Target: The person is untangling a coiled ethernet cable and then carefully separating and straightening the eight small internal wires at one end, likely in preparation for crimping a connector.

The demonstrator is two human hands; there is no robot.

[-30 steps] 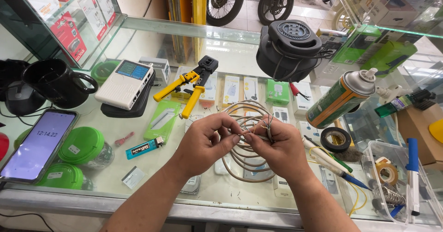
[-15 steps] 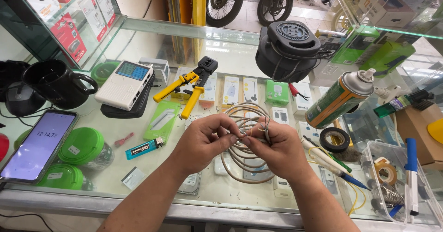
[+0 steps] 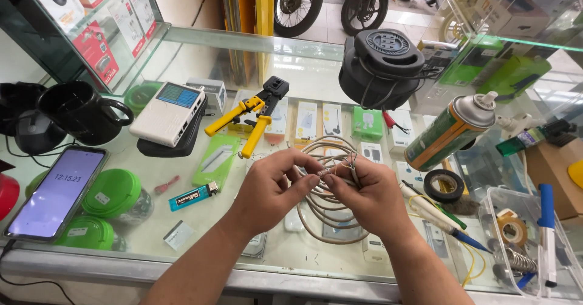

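My left hand (image 3: 272, 186) and my right hand (image 3: 368, 194) meet above a glass counter, both pinching the thin wires at the end of a coiled grey cable (image 3: 325, 217). The coil hangs under my hands and rests on the glass. The fingertips of both hands touch at the cable end, which they partly hide. A yellow and black crimping tool (image 3: 252, 114) lies just beyond my left hand.
On the glass counter (image 3: 200, 232): a white tester box (image 3: 167, 112), phone (image 3: 54, 191), green lidded tubs (image 3: 112, 193), blue lighter (image 3: 193, 197), black mug (image 3: 82, 111), spray can (image 3: 449, 132), black tape roll (image 3: 443, 185), black cable reel (image 3: 379, 68), clear tray with tools (image 3: 522, 238).
My hands have stayed in place over the coil; the fingers have shifted slightly on the wire ends.
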